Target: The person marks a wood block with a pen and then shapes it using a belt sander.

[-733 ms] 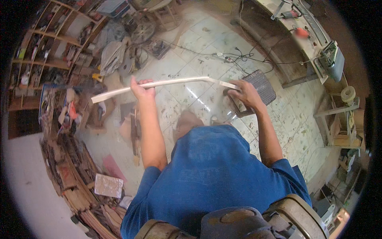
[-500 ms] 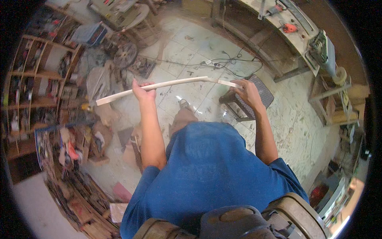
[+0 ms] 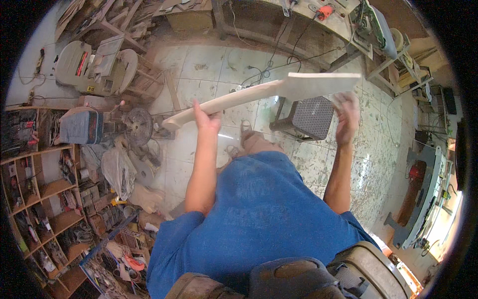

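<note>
A long, pale wooden paddle-shaped piece (image 3: 256, 94) hangs in the air across my front, its broad end to the right and its narrow end to the left. My left hand (image 3: 206, 121) is closed round the narrow part, thumb along the near face. Close below the broad end is my right hand (image 3: 346, 117), its fingers smeared by motion. Whether it touches the wood I cannot tell. Under the broad end, a dark stool with a patterned top (image 3: 311, 118) stands on the floor.
Cables (image 3: 271, 70) trail over the tiled floor (image 3: 199, 79) near a workbench (image 3: 328, 27) bearing an orange power tool (image 3: 326, 11). On the left are a cluttered shelf (image 3: 50, 187), a blue-grey box (image 3: 82, 125) and a pale plastic chair (image 3: 72, 65).
The wooden piece has turned so its broad face shows, and has shifted right. My right hand has let go of its earlier pinch at the end. My view has swung round.
</note>
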`<state>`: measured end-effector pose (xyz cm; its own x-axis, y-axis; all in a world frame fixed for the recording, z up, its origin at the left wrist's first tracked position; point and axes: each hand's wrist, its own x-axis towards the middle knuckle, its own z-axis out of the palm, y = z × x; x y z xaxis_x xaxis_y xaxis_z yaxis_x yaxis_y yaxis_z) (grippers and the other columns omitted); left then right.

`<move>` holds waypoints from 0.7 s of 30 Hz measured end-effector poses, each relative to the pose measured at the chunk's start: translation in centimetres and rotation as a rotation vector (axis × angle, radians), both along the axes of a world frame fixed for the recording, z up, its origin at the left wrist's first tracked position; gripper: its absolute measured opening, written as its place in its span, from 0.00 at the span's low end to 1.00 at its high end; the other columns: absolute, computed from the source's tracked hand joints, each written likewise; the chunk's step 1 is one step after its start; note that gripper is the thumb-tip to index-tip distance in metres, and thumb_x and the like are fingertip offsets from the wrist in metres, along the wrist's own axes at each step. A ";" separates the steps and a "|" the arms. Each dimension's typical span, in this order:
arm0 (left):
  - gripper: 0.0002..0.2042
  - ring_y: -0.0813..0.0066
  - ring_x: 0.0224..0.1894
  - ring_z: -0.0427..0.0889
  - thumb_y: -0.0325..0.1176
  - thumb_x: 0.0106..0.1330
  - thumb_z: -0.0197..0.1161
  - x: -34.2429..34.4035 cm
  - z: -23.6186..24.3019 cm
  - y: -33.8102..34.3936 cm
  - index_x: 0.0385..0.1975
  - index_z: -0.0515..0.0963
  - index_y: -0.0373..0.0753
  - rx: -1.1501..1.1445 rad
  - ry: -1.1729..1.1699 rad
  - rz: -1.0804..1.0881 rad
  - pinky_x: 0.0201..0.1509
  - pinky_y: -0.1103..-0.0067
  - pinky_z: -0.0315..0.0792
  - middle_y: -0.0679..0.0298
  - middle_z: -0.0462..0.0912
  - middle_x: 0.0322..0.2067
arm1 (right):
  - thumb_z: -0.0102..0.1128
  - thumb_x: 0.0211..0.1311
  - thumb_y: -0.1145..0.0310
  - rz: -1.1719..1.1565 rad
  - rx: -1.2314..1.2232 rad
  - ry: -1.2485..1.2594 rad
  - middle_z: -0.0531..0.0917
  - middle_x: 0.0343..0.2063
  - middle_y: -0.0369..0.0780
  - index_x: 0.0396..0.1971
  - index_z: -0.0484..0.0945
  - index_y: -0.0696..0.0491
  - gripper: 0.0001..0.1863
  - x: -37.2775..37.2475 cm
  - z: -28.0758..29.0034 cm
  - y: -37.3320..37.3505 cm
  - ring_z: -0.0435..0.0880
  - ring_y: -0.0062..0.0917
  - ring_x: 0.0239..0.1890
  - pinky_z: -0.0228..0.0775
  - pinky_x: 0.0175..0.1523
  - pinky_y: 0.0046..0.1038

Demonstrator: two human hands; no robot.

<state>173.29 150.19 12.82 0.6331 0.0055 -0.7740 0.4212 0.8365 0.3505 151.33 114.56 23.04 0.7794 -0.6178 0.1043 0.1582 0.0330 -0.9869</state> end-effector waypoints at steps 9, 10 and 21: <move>0.29 0.58 0.51 0.84 0.59 0.73 0.53 -2.2 2.7 -8.9 0.50 0.74 0.34 -0.208 0.024 -0.693 0.57 0.63 0.80 0.52 0.83 0.46 | 0.55 0.75 0.52 0.134 0.375 -0.132 0.81 0.52 0.49 0.54 0.74 0.59 0.24 13.9 -1.6 13.7 0.77 0.41 0.60 0.67 0.67 0.44; 0.28 0.58 0.50 0.84 0.59 0.72 0.56 -1.8 3.2 -8.3 0.49 0.75 0.34 -0.196 0.036 -0.910 0.56 0.64 0.80 0.52 0.83 0.46 | 0.53 0.76 0.52 0.133 0.422 -0.133 0.82 0.50 0.49 0.52 0.75 0.59 0.23 13.8 -2.0 12.4 0.78 0.42 0.59 0.68 0.65 0.44; 0.18 0.49 0.37 0.84 0.38 0.49 0.74 4.6 6.1 -3.0 0.36 0.76 0.38 1.207 -1.514 -1.191 0.42 0.59 0.76 0.53 0.84 0.33 | 0.47 0.76 0.42 -0.013 0.772 -0.237 0.80 0.43 0.46 0.49 0.73 0.59 0.30 16.1 2.9 15.5 0.79 0.40 0.52 0.67 0.65 0.44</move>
<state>177.91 147.22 18.97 0.6315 -0.7523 0.1876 -0.5678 -0.2840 0.7726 167.44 130.11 25.93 0.7824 -0.5918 -0.1938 0.3656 0.6885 -0.6264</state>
